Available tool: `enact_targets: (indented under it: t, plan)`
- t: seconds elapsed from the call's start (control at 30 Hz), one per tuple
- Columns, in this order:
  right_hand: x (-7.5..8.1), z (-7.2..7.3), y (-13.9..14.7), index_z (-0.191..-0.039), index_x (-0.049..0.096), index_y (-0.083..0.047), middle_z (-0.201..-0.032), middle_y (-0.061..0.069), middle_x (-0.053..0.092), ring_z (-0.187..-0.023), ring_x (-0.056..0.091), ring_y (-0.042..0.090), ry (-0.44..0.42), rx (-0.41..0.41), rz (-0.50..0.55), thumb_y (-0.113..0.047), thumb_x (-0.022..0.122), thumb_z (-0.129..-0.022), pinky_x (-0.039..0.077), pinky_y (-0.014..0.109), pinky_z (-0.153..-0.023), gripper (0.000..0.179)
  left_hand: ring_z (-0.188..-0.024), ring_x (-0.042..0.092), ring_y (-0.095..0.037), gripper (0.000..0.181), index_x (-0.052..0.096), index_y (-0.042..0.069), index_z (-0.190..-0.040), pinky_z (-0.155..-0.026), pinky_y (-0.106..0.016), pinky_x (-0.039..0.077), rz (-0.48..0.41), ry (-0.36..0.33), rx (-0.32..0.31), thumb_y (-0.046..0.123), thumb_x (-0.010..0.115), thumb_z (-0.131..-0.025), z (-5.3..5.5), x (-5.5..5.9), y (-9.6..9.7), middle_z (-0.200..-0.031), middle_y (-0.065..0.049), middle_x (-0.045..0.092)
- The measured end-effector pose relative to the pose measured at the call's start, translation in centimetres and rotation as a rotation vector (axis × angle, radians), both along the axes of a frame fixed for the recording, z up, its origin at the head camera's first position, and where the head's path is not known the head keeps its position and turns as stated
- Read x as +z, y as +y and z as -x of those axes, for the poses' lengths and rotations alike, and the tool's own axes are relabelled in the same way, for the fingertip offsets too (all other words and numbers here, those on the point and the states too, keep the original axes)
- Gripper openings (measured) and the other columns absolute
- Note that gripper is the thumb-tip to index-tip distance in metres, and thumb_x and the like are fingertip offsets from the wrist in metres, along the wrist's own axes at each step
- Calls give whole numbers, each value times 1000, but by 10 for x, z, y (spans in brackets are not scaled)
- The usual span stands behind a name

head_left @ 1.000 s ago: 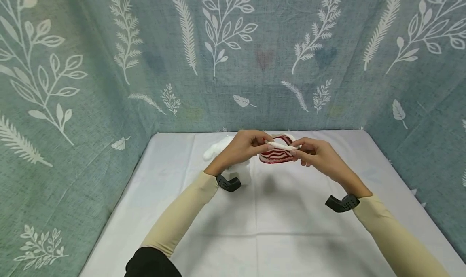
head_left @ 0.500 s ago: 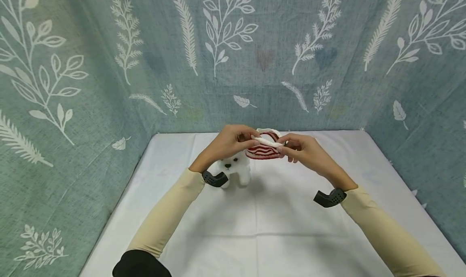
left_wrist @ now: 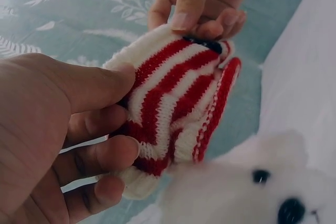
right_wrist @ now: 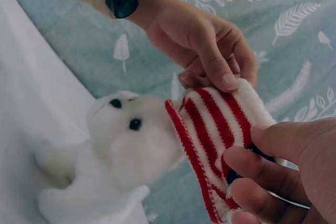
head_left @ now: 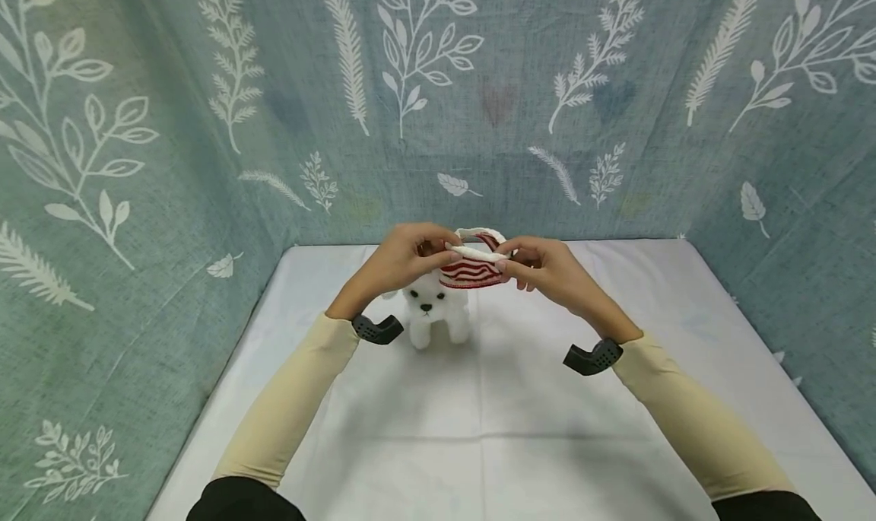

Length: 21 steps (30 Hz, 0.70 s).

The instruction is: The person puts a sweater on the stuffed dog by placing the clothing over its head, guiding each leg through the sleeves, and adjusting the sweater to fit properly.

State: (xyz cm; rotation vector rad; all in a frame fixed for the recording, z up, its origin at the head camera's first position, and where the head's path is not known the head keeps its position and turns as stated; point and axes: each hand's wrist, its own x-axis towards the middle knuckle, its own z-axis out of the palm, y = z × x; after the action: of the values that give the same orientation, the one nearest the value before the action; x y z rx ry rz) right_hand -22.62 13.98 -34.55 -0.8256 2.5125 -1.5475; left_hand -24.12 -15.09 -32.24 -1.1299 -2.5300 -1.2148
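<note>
A small knitted sweater (head_left: 471,273) with red and white stripes, a white band and a red edge is stretched between both hands. My left hand (head_left: 405,256) pinches one end of the white band between thumb and fingers. At the other end, my right hand (head_left: 553,268) pinches the same band. Dark patches show on the sweater (left_wrist: 176,85) beside the fingertips in the wrist views. A white plush dog (head_left: 436,312) with black eyes and nose stands on the table. The sweater hangs over the dog's head, overlapping its top in the head view.
A white cloth (head_left: 479,414) covers the table. Green-blue curtains (head_left: 506,110) with white leaf prints enclose its back and sides. Black devices (head_left: 378,329) are strapped to both wrists.
Both hands have carried the stretched sweater to the left and slightly up, from right of the plush dog to over its head. The dog's face has come into view.
</note>
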Motion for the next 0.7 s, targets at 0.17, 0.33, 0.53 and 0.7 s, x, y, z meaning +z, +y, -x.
enact_targets:
  t: [0.17, 0.33, 0.53, 0.7]
  plan:
    - [2, 2, -12, -122, 70, -16, -88, 5, 73, -73, 62, 28, 6, 24, 23, -28, 67, -102, 52, 40, -66, 23, -71, 63, -16, 22, 75, 13, -119, -65, -36, 52, 0, -13, 21, 21, 73, -98, 0, 2, -13, -90, 1, 70]
    - [5, 3, -24, -120, 70, -19, -87, 3, 73, -72, 62, 27, 27, 34, 15, -30, 66, -102, 52, 40, -66, 21, -71, 65, -19, 24, 74, 14, -121, -65, -36, 52, -3, -32, 39, 22, 72, -99, 1, 5, -25, -90, 0, 70]
    - [12, 2, -36, -121, 71, -20, -86, 2, 74, -72, 62, 28, 43, 58, 16, -30, 67, -102, 53, 42, -68, 22, -70, 66, -29, 23, 74, 10, -121, -62, -33, 50, 0, -18, 33, 17, 72, -99, -1, 13, -37, -88, -3, 70]
    - [15, 3, -47, -122, 71, -20, -87, 4, 74, -72, 62, 30, 36, 73, 22, -29, 67, -102, 53, 42, -68, 22, -62, 60, -28, 19, 76, 13, -117, -58, -31, 46, 19, 38, 51, 17, 73, -98, -1, 18, -45, -83, 0, 67]
